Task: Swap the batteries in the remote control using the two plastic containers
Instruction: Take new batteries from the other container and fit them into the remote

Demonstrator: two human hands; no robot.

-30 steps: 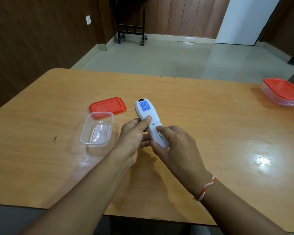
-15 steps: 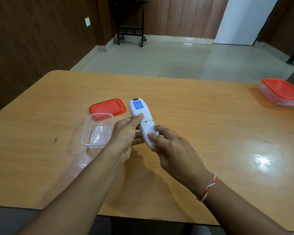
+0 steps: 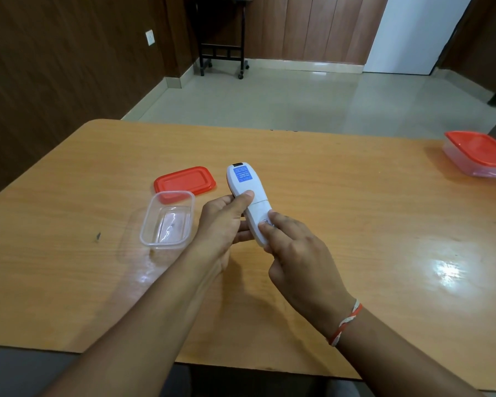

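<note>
A white remote control [image 3: 248, 193] with a blue label on its back is held above the wooden table [image 3: 355, 213], back side up. My left hand [image 3: 222, 224] grips its left edge, thumb across the back near the seam of the battery cover. My right hand [image 3: 294, 247] holds the near end, thumb pressed on the battery cover. To the left stands an open clear plastic container [image 3: 166, 220], which looks empty, with its red lid [image 3: 184, 181] lying flat just behind it. A second clear container with a red lid on [image 3: 478, 153] sits at the table's far right edge.
A small dark speck [image 3: 98, 236] marks the table at the left. Beyond the table lie a tiled floor, wood-panelled walls and a dark wheeled stand [image 3: 221, 47] at the back.
The remote and both hands shifted slightly left and then stayed put. My right thumb slid along the battery cover, and the cover's seam near my left thumb now shows a step.
</note>
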